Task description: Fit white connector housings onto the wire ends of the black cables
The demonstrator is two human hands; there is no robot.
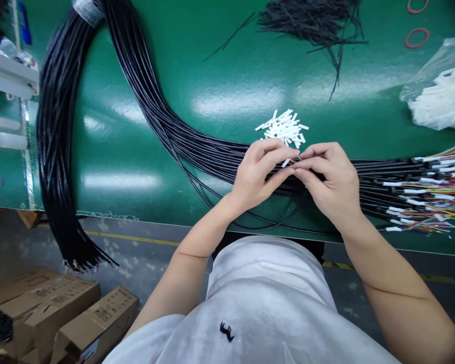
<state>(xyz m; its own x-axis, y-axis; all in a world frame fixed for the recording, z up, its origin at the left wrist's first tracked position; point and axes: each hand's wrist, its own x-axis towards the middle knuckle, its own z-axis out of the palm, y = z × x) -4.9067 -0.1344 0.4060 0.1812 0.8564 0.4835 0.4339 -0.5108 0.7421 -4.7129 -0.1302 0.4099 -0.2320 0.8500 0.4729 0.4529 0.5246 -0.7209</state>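
Observation:
Both hands meet over the bundle of black cables [208, 149], fingertips nearly touching. My left hand [260, 169] is closed in a pinch, with a short white sleeve [285, 163] showing between its fingers. Fine coloured wires [296, 158] show at the fingertips, and my right hand [331, 177] pinches them from the other side. The fingers hide most of the wires and the cable they belong to. Just beyond my left hand lies a small pile of white sleeves [284, 126]. To the right, cable ends fan out with white sleeves and coloured wires [436, 189].
Dark thin strips [311, 17] lie in a heap at the back of the green table [197, 65]. A clear bag of white pieces [442, 93] and two reddish rings [417, 38] are at the right. Cables droop over the front edge at left, above cardboard boxes [94, 323].

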